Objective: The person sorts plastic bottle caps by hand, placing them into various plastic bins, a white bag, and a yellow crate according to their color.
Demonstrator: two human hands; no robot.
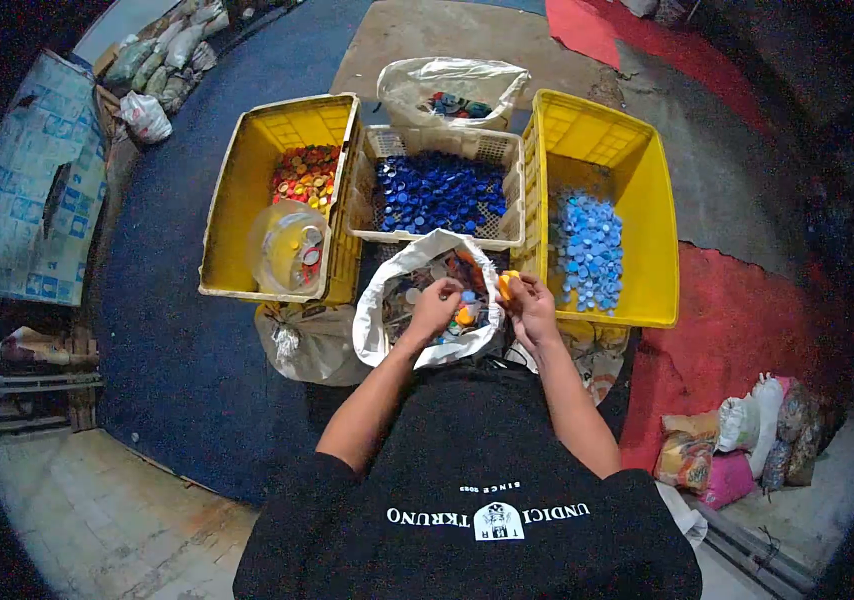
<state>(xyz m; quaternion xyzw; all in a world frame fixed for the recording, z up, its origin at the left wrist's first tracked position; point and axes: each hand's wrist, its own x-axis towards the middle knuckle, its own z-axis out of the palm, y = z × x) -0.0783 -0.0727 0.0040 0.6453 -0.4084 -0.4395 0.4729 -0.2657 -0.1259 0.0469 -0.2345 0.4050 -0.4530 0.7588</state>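
Note:
A white sack (370,318) with a rolled rim stands open right in front of me, with mixed bottle caps and other small pieces inside. Over its mouth, my left hand (435,307) has its fingers curled together; what they hold, if anything, I cannot tell. A light blue cap (468,297) and an orange cap (465,316) show just beside those fingers. At the sack's right rim, my right hand (531,308) is closed on orange bottle caps (509,284).
A white crate (515,190) of dark blue caps lies beyond the sack. The left yellow crate (230,220) holds red and yellow caps and a clear round tub (272,248). Light blue caps (589,250) lie in the right yellow crate (655,230). Behind stands another bag (402,82).

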